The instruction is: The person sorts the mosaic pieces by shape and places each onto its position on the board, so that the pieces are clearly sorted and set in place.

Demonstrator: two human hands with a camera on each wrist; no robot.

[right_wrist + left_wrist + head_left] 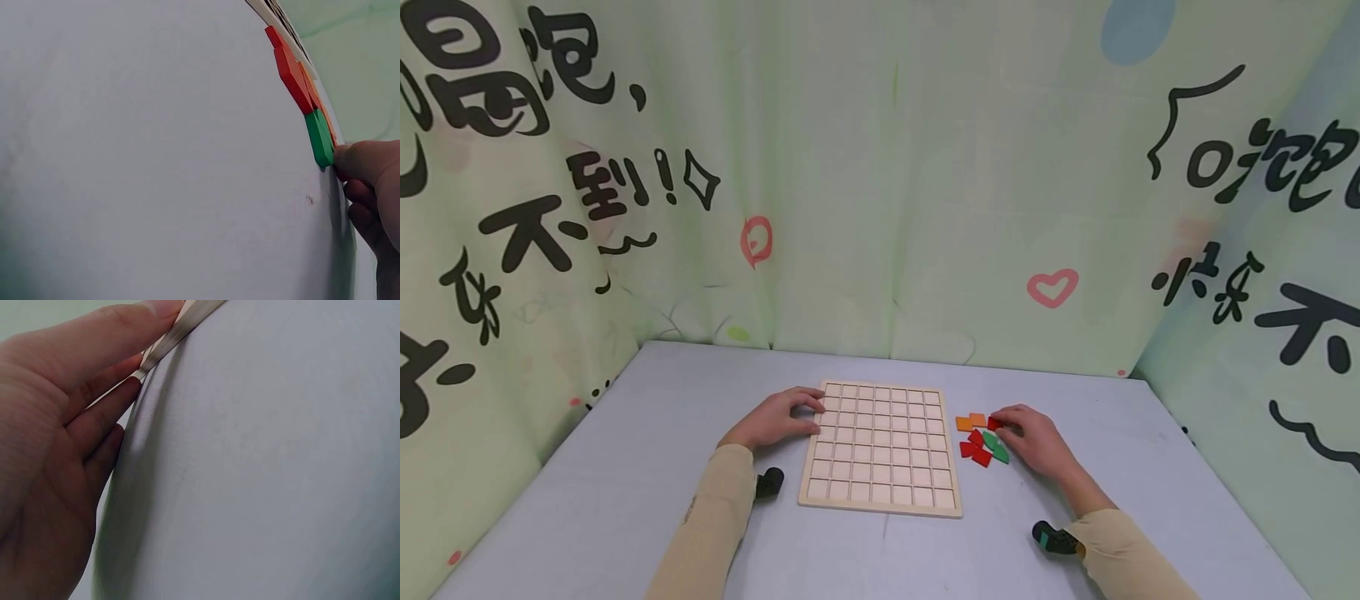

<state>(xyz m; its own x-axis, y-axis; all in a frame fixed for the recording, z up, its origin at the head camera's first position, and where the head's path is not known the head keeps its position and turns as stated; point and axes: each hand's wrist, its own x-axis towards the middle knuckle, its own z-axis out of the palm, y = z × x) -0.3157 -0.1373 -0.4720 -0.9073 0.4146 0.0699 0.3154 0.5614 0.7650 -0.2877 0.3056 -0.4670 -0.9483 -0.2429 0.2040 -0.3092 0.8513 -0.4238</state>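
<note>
A light wooden board [880,510] marked with a grid of square cells lies flat on the table. My left hand [781,417] rests at its left edge, thumb and fingertips touching the rim; the left wrist view shows the thumb [106,337] along that edge. To the right of the board, my right hand [1033,435] has thumb and fingers around a small red piece [993,423], which they partly cover. Close to these fingers are leaf-shaped green pieces [1000,454], several other red pieces [982,457] and orange pieces [964,423].
A pale table [700,375] carries everything. Light green curtains [887,167] with black writing stand behind and at both sides. A black wrist device [769,483] sits at the left sleeve and another black device [1054,538] at the right sleeve.
</note>
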